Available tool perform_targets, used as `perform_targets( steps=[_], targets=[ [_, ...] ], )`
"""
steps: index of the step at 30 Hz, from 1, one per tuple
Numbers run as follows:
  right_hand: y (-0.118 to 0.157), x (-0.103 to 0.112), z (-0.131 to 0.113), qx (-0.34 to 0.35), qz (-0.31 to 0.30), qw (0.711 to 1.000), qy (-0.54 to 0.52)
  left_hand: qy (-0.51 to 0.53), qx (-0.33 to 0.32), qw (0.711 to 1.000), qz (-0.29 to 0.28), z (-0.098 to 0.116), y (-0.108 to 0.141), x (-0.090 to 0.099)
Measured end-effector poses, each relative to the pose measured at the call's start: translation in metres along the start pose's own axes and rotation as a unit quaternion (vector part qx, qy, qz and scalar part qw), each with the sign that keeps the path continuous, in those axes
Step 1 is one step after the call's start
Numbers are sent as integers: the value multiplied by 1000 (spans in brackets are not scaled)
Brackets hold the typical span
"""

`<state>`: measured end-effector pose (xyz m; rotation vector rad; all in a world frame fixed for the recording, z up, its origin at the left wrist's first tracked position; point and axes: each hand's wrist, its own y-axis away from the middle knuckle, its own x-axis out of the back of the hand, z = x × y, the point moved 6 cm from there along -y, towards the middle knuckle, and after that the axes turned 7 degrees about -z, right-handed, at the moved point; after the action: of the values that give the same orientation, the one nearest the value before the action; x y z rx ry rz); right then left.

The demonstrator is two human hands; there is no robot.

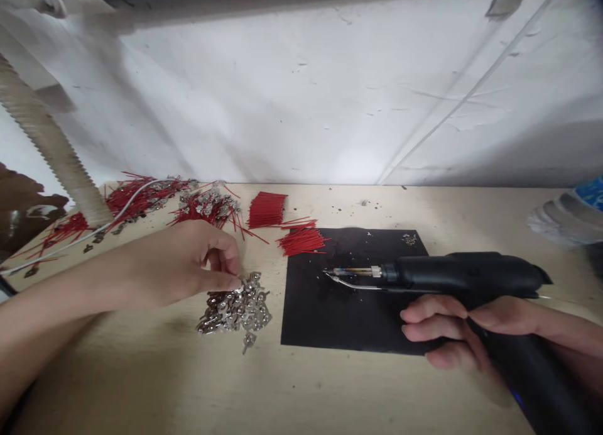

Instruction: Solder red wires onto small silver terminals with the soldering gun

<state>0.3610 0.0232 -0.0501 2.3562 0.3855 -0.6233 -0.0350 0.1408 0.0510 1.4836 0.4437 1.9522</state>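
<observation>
My left hand (pixel 202 265) reaches down to a pile of small silvery metal parts (pixel 235 309), thumb and fingers pinched at its upper edge; what sits between the fingertips is too small to make out. On the right, my right hand (pixel 456 328) is wrapped round the handle of a black soldering gun (pixel 461 275). The gun's thin metal tip points left over a black mat (pixel 330 325). Short red wires (pixel 302 239) lie across the mat's upper left corner. Behind them is a neat stack of red wires (pixel 267 210).
Red wires joined to metal parts (pixel 207 202) lie in a heap behind my left hand, with another heap (pixel 136 196) farther left. A white cable and a ribbed hose (pixel 56 139) stand at the left. A plastic container (pixel 568 215) is at the right edge.
</observation>
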Motion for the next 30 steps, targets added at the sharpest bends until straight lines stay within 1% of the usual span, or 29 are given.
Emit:
perform_targets(
  steps=[6,10,17,23,26,30],
  targets=[
    [-1,1,-1,-21,11,1000,-5,21,-14,999,-29,-7,-1,3],
    [-1,1,0,-53,14,999,-4,13,-30,999,-24,-4,0,5],
    [-1,-1,0,-58,9,998,21,5,-39,999,-8,-3,5,8],
    [0,-5,-2,-52,4,998,19,6,-29,1000,3,0,2,3],
    [0,-2,-1,-67,4,998,19,7,-37,999,4,2,0,0],
    [-2,3,0,-80,-4,996,33,9,-47,999,7,0,-3,-2]
  ],
)
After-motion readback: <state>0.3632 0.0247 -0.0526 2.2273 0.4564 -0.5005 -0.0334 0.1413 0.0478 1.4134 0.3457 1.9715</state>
